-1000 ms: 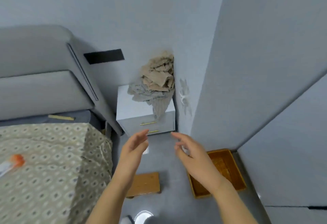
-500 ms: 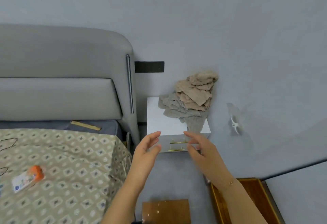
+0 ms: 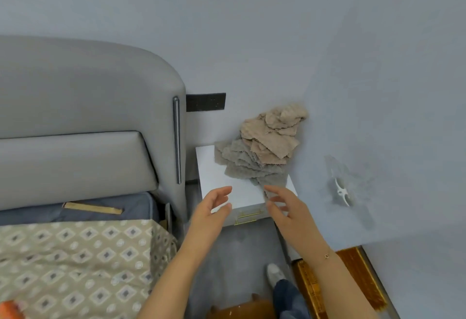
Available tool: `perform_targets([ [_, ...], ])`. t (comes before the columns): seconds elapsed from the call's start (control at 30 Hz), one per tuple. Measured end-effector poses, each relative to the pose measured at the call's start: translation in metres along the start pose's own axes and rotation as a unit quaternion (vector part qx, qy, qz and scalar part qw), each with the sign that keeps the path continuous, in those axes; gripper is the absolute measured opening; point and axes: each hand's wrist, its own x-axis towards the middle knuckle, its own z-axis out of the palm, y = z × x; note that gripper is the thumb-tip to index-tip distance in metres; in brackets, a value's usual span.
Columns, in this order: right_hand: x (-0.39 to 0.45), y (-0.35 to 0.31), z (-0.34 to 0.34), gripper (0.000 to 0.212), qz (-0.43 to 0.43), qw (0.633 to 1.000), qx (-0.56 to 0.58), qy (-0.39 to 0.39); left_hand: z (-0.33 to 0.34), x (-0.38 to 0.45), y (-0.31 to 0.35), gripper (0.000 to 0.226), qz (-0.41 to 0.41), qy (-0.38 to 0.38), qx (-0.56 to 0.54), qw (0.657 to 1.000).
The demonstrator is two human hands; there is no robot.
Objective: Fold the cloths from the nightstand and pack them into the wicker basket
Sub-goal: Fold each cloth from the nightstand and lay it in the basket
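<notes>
Closer now, your left hand (image 3: 213,209) and right hand (image 3: 290,211) reach, fingers spread, toward cloths (image 3: 262,149) heaped upward on the nightstand (image 3: 214,175); wicker basket (image 3: 353,270) bottom right.

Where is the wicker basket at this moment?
In the head view, the wicker basket sits on the floor at lower right, against the wall, partly hidden behind the right forearm.

The wicker basket (image 3: 353,275) was cut by the lower frame edge and partly hidden behind the right forearm. A wooden stool (image 3: 239,310) showed only its top at the bottom edge. An orange object (image 3: 8,310) at the lower-left corner was cropped and too blurred to identify. The right hand (image 3: 290,211) had motion-blurred fingers, so contact with the hanging cloth (image 3: 273,183) could not be told.
</notes>
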Motion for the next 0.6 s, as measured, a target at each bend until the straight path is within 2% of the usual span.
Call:
perform_targets([
  [0.17,0.076,0.026,-0.012,0.033,0.000,1.000,0.013,-0.012,0.021,0.068,0.001,0.037,-0.017,0.021,0.021,0.999],
  [0.37,0.180,0.069,-0.055,0.035,-0.043,0.998,0.014,-0.035,0.077,0.152,0.005,0.036,-0.038,0.074,0.065,0.994],
  [0.47,0.231,0.092,-0.076,0.034,-0.077,0.997,-0.017,-0.016,0.106,0.199,0.000,0.037,-0.039,0.079,0.090,0.992],
  [0.6,0.284,0.125,-0.073,0.035,-0.142,0.984,-0.095,0.045,0.123,0.249,-0.030,0.038,-0.009,0.034,0.144,0.989],
])
